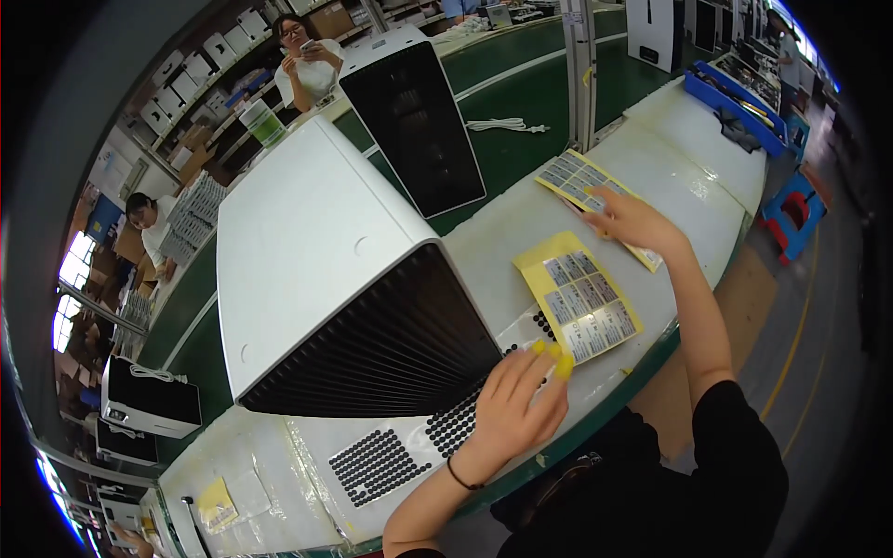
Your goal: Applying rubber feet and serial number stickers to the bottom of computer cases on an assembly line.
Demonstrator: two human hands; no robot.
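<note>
My left hand (521,405), with yellow covers on its fingertips, is curled over the near edge of a yellow-backed sheet of silver labels (590,299). Its fingers are bent close together, and what they hold, if anything, is hidden. Farther right, my right hand (633,221) has its thumb and fingers on the edge of a second label sheet (579,177). Left of my hands stands a large white box-shaped appliance (321,237) with a black ribbed face. Sheets of round black pads (379,465) lie on the bench below it, partly covered by my left hand.
Beyond the white appliance, another one with a dark front (414,126) stands on the green conveyor (507,139), beside a coiled white cable (507,125). A metal post (579,79) rises behind the label sheets. A blue tray of tools (737,107) sits far right. People work across the line.
</note>
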